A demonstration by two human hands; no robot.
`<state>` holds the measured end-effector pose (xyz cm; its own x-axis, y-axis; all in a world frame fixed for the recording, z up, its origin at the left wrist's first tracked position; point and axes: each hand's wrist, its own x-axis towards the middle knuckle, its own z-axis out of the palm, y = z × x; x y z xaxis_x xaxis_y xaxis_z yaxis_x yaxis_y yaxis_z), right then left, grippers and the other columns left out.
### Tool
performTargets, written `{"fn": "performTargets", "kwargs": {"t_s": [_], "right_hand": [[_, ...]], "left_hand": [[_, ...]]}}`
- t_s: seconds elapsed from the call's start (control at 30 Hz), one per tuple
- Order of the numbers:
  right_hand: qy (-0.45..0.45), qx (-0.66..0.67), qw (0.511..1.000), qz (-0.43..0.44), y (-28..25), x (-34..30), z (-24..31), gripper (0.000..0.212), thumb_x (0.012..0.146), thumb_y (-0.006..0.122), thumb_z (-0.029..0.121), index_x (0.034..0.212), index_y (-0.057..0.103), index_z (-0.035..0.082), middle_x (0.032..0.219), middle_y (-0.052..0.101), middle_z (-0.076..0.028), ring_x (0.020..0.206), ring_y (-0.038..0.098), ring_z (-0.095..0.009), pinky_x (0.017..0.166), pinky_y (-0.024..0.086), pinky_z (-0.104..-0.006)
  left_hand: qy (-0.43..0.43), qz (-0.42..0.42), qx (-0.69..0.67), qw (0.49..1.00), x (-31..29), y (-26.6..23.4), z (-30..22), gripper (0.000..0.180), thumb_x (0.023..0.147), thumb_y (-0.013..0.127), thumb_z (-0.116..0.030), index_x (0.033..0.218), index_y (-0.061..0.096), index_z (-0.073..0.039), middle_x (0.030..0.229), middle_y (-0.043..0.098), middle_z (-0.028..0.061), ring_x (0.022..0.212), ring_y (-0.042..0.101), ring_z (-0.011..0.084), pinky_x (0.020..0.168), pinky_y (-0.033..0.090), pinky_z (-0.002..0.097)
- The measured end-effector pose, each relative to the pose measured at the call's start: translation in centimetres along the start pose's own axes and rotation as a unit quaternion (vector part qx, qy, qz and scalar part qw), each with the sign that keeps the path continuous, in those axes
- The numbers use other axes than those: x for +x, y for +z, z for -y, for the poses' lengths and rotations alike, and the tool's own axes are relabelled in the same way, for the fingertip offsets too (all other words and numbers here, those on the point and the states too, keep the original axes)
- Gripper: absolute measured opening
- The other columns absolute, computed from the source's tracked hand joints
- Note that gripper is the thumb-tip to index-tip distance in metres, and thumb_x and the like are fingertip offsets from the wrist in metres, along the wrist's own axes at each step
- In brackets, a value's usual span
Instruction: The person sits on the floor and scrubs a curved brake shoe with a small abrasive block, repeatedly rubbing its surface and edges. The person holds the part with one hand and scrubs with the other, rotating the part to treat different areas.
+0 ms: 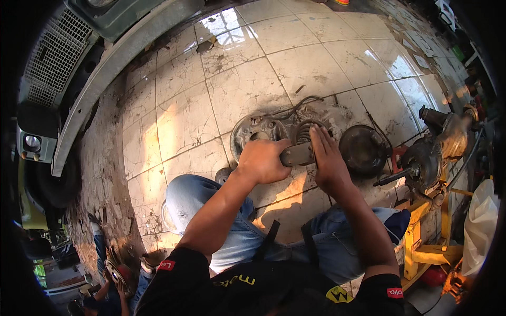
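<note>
Above the floor in front of me, a dark grey metal piece with a rounded end (298, 155) spans the gap between my hands. My left hand (263, 160) is closed around its left end. My right hand (331, 160) lies against its right end, with the fingers stretched out and side by side. What kind of part it is does not show. Just beyond my fingers sits a coil spring (303, 131), partly hidden by them. A round metal plate with holes (255, 129) lies on the tiles past my left hand. Right of my right hand is a dark round drum (362, 150).
A greasy axle-like assembly with a shaft (421, 168) rests by a yellow metal stand (416, 231) at the right. Part of a vehicle with a bumper (105, 68) fills the upper left. At lower left another person's hands hold a round disc (117, 274).
</note>
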<state>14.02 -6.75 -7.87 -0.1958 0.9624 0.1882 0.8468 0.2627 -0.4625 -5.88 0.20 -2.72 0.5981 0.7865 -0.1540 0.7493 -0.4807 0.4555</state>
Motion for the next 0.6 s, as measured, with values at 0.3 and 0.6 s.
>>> {"fn": "performTargets", "kwargs": {"t_s": [0.3,0.6], "right_hand": [[0.011,-0.042,0.999,-0.004,0.0,-0.1,0.2,0.072,0.086,0.045,-0.002,0.153,0.019,0.002,0.157,0.025,-0.021,0.146,0.022,-0.038,0.117,0.021,-0.0516],[0.037,-0.024,0.999,0.025,0.0,-0.2,-0.5,0.074,0.084,0.046,-0.003,0.152,0.019,0.001,0.158,0.025,-0.02,0.146,0.021,-0.039,0.117,0.02,-0.0524]], "left_hand": [[-0.031,-0.039,-0.015,0.999,0.1,0.5,-0.1,0.046,0.067,0.072,-0.031,0.109,0.067,-0.013,0.085,0.07,0.0172,0.086,0.068,0.0351,0.079,0.054,0.0438],[0.013,-0.007,-0.003,1.0,-0.2,1.1,-0.1,0.045,0.066,0.072,-0.029,0.108,0.068,-0.014,0.087,0.07,0.0157,0.087,0.068,0.0341,0.078,0.055,0.0432]]}}
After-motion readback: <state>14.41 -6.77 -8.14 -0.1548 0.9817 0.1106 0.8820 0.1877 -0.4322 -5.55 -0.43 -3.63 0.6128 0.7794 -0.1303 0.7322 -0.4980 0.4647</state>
